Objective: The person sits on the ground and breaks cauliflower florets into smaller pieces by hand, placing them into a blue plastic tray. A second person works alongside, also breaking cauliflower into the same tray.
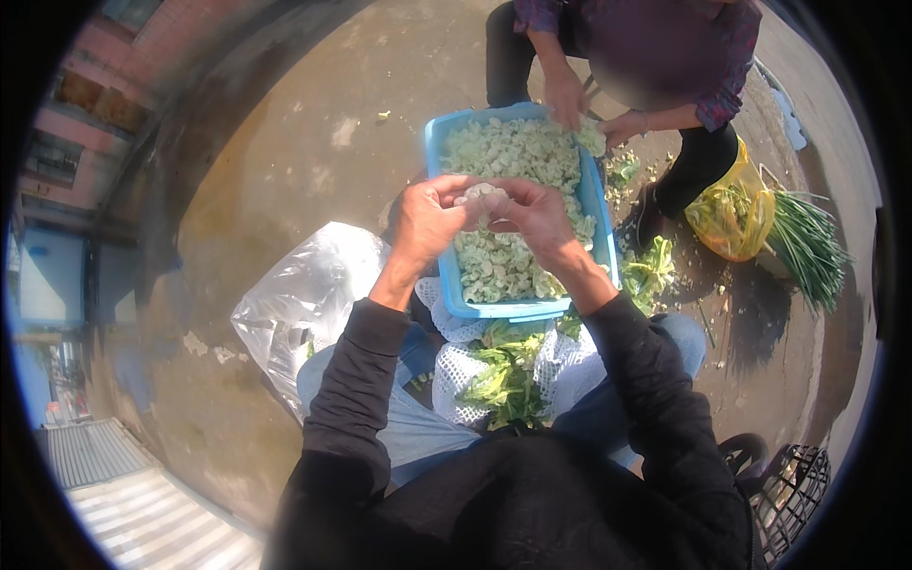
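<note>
Between the fingertips of both hands is a small piece of cauliflower [481,192], partly covered by the fingers. My left hand [431,214] grips it from the left, and my right hand [536,215] pinches it from the right. Both are raised over a light-blue plastic tub [524,311] heaped with cauliflower florets [509,149]. Below the tub, between my knees, green cauliflower leaves [502,381] lie among white foam netting [452,370].
Across the tub another person's hands [568,92] hold a floret [591,137]. A clear plastic bag [313,285] lies at the left. On the right are a yellow bag [734,214], green stalks [805,246], loose leaves [648,271] and scraps. A black wire basket [791,491] stands at lower right.
</note>
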Tool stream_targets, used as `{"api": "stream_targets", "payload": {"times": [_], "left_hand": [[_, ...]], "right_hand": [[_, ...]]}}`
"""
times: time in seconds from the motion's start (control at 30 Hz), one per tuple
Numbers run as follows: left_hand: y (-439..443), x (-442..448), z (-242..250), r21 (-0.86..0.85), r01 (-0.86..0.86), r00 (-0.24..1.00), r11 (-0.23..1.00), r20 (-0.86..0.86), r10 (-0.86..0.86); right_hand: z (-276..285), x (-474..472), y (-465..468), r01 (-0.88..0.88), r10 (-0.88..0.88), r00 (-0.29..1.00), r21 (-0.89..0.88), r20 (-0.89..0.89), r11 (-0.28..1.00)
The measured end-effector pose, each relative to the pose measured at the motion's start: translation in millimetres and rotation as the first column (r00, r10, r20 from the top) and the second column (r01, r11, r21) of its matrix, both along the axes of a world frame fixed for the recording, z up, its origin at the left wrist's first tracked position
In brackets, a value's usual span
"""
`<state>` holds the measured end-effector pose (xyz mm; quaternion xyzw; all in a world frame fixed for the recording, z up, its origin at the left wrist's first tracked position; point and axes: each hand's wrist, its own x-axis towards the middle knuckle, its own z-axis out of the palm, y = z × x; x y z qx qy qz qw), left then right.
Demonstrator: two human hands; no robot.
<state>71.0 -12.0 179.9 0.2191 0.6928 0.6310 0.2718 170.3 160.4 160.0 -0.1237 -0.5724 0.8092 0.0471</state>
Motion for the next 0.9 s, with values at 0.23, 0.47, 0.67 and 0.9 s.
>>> {"api": "stream_targets", "payload": {"times": [0.23, 0.47, 0.67, 0.9], "left_hand": [[11, 12, 7, 0.216, -0.133, 0.971, 0.967, 0.224, 0.083], [10, 10, 9, 0.054, -0.101, 0.985, 0.993, 0.143, 0.093], [14, 17, -7, 0.139, -0.298, 0.948, 0.944, 0.16, 0.276], [-9, -1, -26, -0.268, -0.042, 0.943, 0.963, -0.329, -0.05]], "right_hand": [[1, 1, -9, 0.099, -0.099, 0.995, -0.139, 0.005, 0.985], [-2, 3, -4, 0.018, -0.016, 0.999, 0.059, -0.038, 0.998], [-14, -2, 4, 0.357, -0.284, 0.93, -0.377, 0.235, 0.855], [-21, 8, 13, 0.198, -0.194, 0.971, -0.015, 0.142, 0.98]]}}
